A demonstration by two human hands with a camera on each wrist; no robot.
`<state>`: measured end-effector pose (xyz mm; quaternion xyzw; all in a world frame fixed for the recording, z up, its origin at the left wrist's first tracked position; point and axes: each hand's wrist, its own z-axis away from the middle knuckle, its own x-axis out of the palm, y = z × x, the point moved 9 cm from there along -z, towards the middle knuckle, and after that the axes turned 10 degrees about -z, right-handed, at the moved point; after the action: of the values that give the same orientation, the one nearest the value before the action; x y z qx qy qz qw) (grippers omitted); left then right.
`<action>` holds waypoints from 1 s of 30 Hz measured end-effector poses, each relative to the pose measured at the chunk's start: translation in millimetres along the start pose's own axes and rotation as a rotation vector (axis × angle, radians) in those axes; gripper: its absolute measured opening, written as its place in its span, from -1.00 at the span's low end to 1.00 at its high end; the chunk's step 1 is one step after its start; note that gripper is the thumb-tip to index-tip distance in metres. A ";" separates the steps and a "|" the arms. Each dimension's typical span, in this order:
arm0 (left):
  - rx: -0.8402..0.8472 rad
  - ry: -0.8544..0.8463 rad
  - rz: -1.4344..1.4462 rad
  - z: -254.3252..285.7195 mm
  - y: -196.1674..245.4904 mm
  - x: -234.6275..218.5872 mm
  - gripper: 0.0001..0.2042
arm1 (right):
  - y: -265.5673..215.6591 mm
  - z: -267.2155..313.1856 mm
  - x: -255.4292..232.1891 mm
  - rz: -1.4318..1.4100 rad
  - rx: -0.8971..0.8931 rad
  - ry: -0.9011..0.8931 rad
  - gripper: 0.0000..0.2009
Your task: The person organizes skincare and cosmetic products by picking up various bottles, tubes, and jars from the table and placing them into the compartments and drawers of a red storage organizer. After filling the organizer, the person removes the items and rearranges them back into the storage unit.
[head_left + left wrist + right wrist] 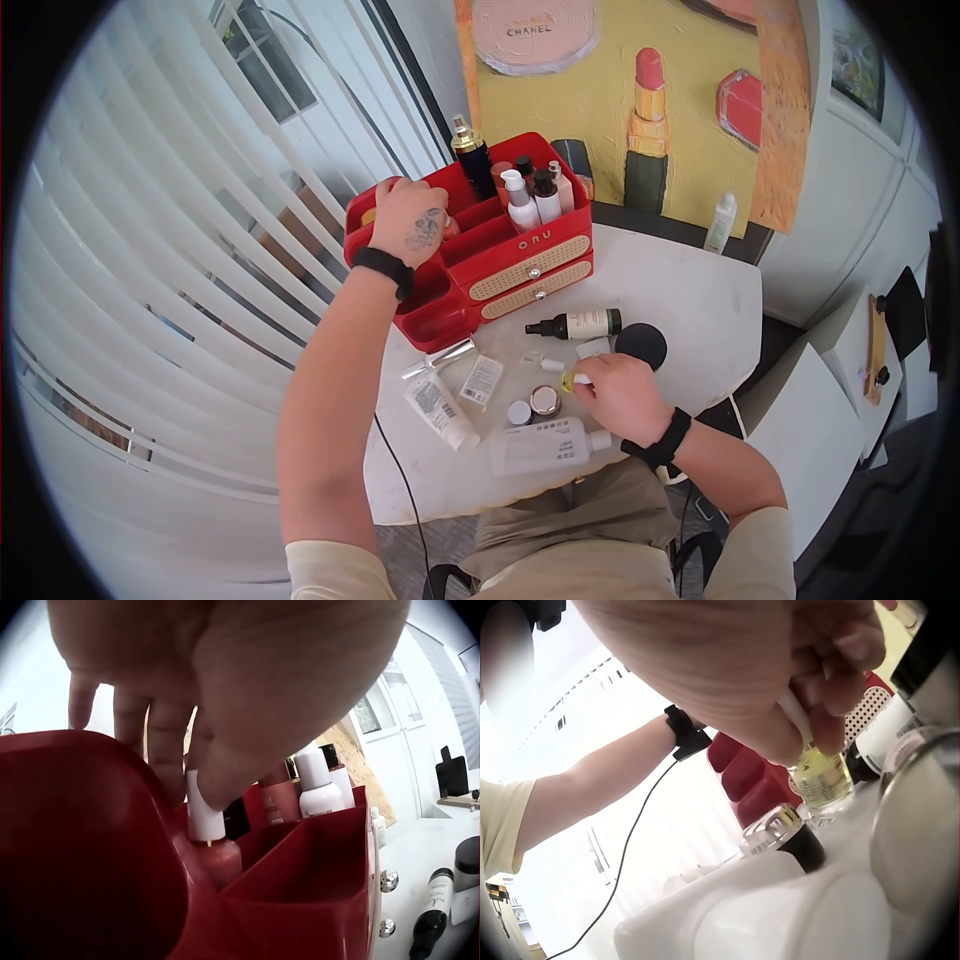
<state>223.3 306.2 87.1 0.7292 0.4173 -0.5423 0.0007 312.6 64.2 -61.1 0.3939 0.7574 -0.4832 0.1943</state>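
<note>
My left hand (410,215) reaches into the red organizer (520,245). In the left wrist view its thumb and fingers pinch the white cap of a small reddish bottle (219,862) standing in a compartment. My right hand (625,395) is low over the table, pinching the white cap of a small bottle of yellow liquid (823,778). That bottle's base is close to the tabletop; whether it touches cannot be told. A small clear bottle with a white cap (550,364) lies beside it, and two small round jars (545,400) stand to its left.
A white tube (440,408), a large clear bottle (540,447), a dark spray bottle (575,324) and a round black item (641,346) are on the white table (700,290). Behind the organizer leans a painting (600,110). A cable hangs at the table's left.
</note>
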 end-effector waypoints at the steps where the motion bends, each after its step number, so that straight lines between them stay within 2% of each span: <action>1: -0.007 0.002 0.001 0.0 -0.4 4.1 -0.95 | -0.7 -0.8 -1.3 0.003 -0.005 -0.004 -0.91; 3: -0.002 -0.055 -0.057 1.3 0.8 18.5 -0.94 | 1.0 -0.7 -10.5 -0.097 0.026 0.057 -0.89; 10: -0.065 -0.020 0.003 13.2 -6.9 11.6 -0.84 | 4.2 -6.6 -27.1 -0.251 0.138 0.116 -0.85; 12: -0.127 0.275 0.171 24.6 -18.2 -18.1 -0.81 | 13.9 -8.3 -28.9 -0.345 0.254 0.148 -0.84; 13: -0.137 0.275 0.172 32.3 -20.7 -23.1 -0.81 | 13.7 -10.6 -29.5 -0.341 0.250 0.140 -0.84; 15: -0.355 0.443 0.663 66.5 -49.9 -41.3 -0.75 | 14.3 -18.8 -32.0 -0.309 0.254 0.129 -0.85; 16: -0.466 0.434 0.744 88.3 -57.3 -43.6 -0.75 | 11.5 -24.3 -32.1 -0.306 0.250 0.123 -0.85; 17: -0.564 0.365 1.109 108.2 -64.1 -19.3 -0.77 | 7.1 -30.9 -34.9 -0.318 0.238 0.148 -0.85; 19: -0.721 0.339 1.304 156.7 -69.5 -2.7 -0.76 | -4.4 -47.3 -39.4 -0.327 0.219 0.168 -0.86; 21: -0.876 0.321 1.615 202.5 -65.6 36.7 -0.78 | -24.9 -69.7 -44.2 -0.321 0.133 0.159 -0.87; 22: -0.878 0.329 1.621 221.2 -63.8 47.5 -0.78 | -32.3 -81.4 -44.8 -0.336 0.106 0.155 -0.87; 24: -1.058 0.342 2.028 258.2 -50.9 88.2 -0.79 | -41.5 -108.9 -44.8 -0.319 0.027 0.206 -0.86; 25: -1.056 0.351 2.039 269.8 -49.1 100.9 -0.79 | -49.8 -122.3 -48.0 -0.309 -0.048 0.258 -0.86; 27: -1.116 0.335 2.256 285.5 -36.7 130.6 -0.79 | -59.1 -153.2 -44.3 -0.224 -0.025 0.249 -0.86; 29: -1.170 0.341 2.289 290.9 -26.7 143.2 -0.79 | -60.1 -183.1 -37.4 -0.136 0.002 0.232 -0.85; 30: -1.208 0.305 2.298 293.1 -21.3 149.8 -0.80 | -59.0 -197.3 -32.9 -0.107 -0.048 0.264 -0.84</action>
<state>-11.8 278.1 -142.5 0.6052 -0.2681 0.1276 0.7386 303.6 212.1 85.5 0.4081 0.8078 -0.4185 0.0762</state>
